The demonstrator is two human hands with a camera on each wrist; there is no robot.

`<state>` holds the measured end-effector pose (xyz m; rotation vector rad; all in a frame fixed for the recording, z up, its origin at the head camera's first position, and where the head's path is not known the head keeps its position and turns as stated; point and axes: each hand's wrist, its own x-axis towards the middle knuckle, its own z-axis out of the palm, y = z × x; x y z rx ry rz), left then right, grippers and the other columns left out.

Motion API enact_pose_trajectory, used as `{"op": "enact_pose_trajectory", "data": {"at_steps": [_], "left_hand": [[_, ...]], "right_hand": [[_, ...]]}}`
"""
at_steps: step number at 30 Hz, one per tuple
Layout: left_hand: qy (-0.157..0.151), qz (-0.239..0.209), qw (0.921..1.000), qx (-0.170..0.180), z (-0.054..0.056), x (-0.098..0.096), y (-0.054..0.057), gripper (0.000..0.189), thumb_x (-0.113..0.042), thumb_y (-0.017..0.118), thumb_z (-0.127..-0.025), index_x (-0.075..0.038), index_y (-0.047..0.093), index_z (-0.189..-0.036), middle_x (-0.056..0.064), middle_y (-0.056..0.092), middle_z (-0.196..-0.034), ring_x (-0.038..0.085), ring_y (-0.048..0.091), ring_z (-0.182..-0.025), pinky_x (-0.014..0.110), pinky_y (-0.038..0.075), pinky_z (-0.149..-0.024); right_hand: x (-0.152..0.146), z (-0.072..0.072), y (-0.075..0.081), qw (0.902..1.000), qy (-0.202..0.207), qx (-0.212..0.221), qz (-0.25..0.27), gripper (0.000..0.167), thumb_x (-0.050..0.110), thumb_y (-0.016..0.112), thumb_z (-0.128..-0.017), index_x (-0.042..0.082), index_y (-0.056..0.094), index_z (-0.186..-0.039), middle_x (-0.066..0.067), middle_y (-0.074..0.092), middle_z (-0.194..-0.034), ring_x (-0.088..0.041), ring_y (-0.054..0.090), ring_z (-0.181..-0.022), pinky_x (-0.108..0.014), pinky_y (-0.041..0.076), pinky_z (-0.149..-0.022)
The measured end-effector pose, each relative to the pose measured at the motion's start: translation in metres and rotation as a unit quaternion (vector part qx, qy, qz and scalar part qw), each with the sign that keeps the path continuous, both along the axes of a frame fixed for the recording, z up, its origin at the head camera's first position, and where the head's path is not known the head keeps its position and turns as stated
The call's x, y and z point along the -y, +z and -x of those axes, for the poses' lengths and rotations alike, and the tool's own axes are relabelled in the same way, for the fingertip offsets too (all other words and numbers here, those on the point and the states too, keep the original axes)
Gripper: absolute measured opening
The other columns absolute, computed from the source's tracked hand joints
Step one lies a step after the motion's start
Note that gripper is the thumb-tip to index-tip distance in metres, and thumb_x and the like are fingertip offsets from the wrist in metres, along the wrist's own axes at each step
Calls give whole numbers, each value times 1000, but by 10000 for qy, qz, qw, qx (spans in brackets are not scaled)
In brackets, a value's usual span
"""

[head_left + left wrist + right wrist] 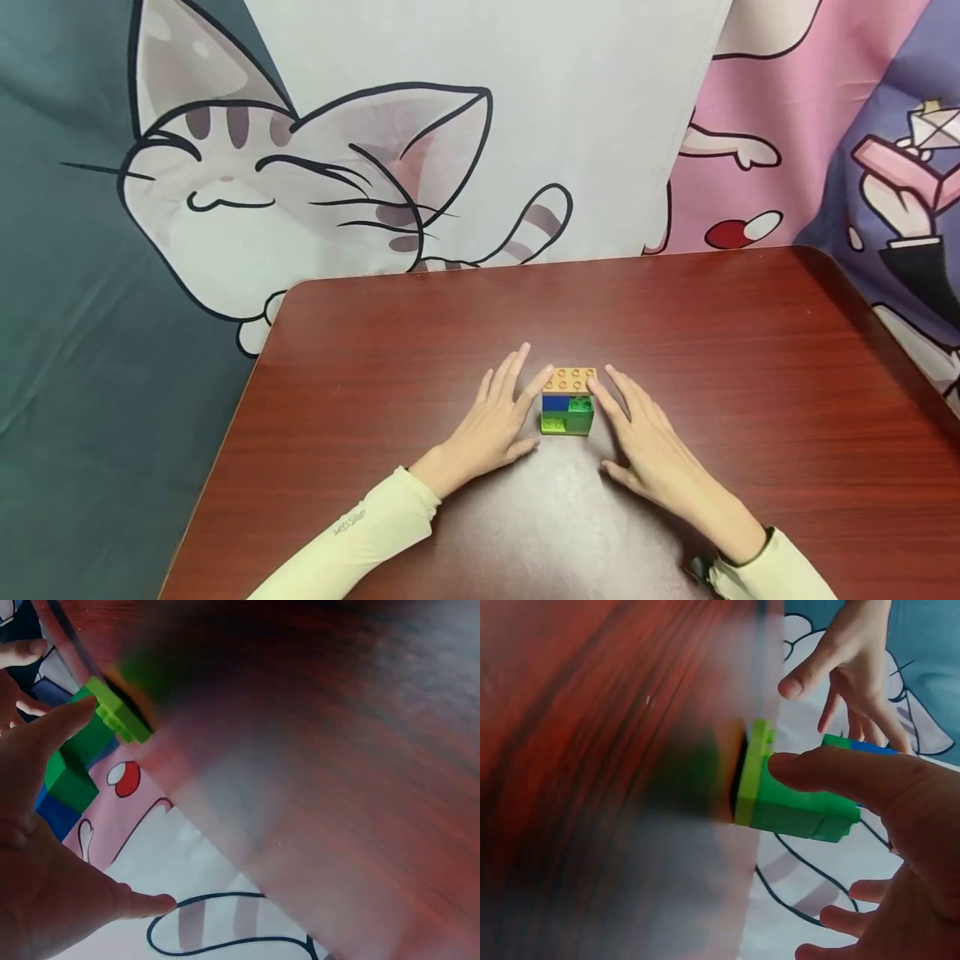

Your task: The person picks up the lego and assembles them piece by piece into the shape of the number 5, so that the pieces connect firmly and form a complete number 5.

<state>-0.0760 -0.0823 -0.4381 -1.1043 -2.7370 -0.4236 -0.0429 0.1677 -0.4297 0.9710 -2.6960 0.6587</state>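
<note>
A small stack of toy building bricks stands on the table between the two hands. An orange brick (pixel 570 381) with studs tops it, over a blue brick (pixel 555 403), green bricks (pixel 579 422) and a lime-green brick (pixel 120 712) at the bottom. My left hand (pixel 486 423) is at the stack's left, fingers spread and one fingertip right at the orange brick's left edge. On the other side, my right hand (pixel 654 442) spreads its fingers, a fingertip overlapping the orange brick's right edge in the head view. Neither hand grips anything.
The stack rests on a reddish-brown wooden table (pixel 375 358) with rounded back corners. Behind it hangs a cloth backdrop (pixel 600 108) printed with a cartoon cat and other figures. The table surface (pixel 577 750) shines under the light.
</note>
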Motion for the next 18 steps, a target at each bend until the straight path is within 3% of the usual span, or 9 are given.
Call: {"op": "enact_pose_trajectory", "data": {"at_steps": [9, 13, 18], "left_hand": [[159, -106, 9998, 81, 23, -16, -7, 135, -48, 86, -56, -9, -5, -147, 16, -15, -152, 33, 6, -139, 62, 24, -101], [156, -60, 9983, 566, 34, -18, -4, 135, -52, 85, -55, -11, -5, -146, 16, -13, -152, 30, 2, -139, 63, 23, -100], [179, -101, 9894, 1440, 46, -18, 1, 135, -55, 85, -52, -12, -1, -147, 13, -6, -153, 25, -2, -139, 62, 19, -102]], "right_hand": [[1, 29, -6, 10000, 65, 75, -10, 129, 16, 90, -52, 2, 5, -148, -27, 26, -143, -41, 28, -128, -61, 29, -95], [0, 40, -6, 9992, -7, 352, -187, 136, 24, 92, -49, 3, 1, -148, -27, 25, -143, -41, 31, -126, -61, 31, -94], [0, 58, -4, 9965, -134, 540, -627, 144, 43, 92, -43, 6, 1, -148, -25, 23, -143, -41, 32, -125, -63, 30, -93]]}}
